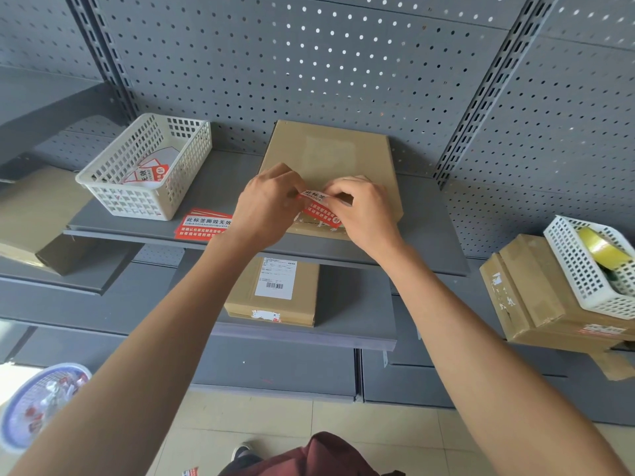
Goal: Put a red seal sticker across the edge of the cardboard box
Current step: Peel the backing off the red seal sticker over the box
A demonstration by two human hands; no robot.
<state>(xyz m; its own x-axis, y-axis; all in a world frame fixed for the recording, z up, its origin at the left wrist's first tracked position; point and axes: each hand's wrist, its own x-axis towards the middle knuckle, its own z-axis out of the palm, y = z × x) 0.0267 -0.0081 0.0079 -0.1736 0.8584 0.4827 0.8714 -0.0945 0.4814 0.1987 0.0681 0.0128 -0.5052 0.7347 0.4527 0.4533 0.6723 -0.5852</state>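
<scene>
From the head camera, you stand before a grey metal shelf (220, 187) with a perforated back panel. The flat brown cardboard box (330, 159) lies on this shelf, its near edge toward you, close to the shelf's front lip.

Your left hand (266, 204) and your right hand (360, 209) meet over the near end of the box. Both are closed in a pinch on the red seal sticker with white letters (318, 207): the left takes its left end, the right its upper right part. The sticker sits slantwise above the box's near edge, and I cannot tell how much of it already adheres. You hold it at two ends, I think, to keep it stretched and free of wrinkles while you aim it over the edge.

A stack of red spare stickers (202, 226) lies on the shelf just beside your left wrist, within easy reach. The white plastic lattice basket (147, 166) stands further left, well apart from the box.

There is open shelf on both sides of the box, so your hands have room to smooth outward. In front, the margin is narrow; the sticker must fold down over the box's front face, just behind the shelf lip.
</scene>
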